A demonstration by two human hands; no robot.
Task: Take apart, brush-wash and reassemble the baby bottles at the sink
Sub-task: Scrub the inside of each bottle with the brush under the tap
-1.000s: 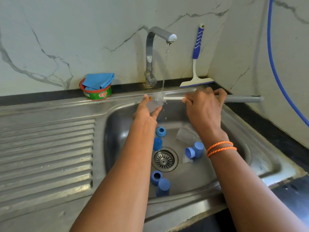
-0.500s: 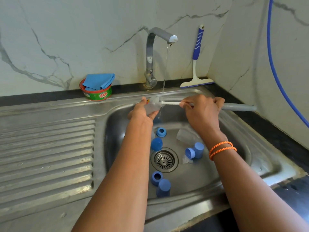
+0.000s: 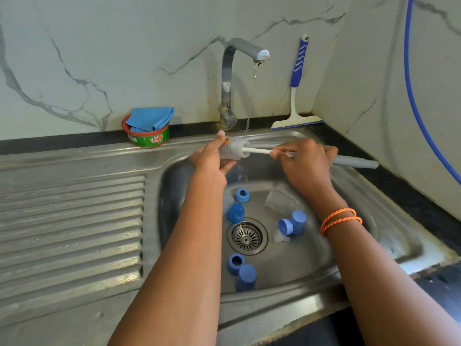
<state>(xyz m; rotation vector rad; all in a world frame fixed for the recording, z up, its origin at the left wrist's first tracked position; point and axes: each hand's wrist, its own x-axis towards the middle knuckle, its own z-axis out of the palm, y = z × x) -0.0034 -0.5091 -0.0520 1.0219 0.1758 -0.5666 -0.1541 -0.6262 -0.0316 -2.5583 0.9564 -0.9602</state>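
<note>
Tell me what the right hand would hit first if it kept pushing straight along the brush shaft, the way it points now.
Most likely the bottle mouth, then the left hand gripping it. The right hand points leftward along the brush; depth is hard to judge.

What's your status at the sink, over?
Left hand grips clear plastic bottle; right hand holds white-shafted bottle brush inside it. Tap running. Nothing blocking.

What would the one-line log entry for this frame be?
stage: brush-washing | left hand: holds clear bottle | right hand: grips bottle brush, head inside bottle | tap: running | sink: blue parts loose
</note>
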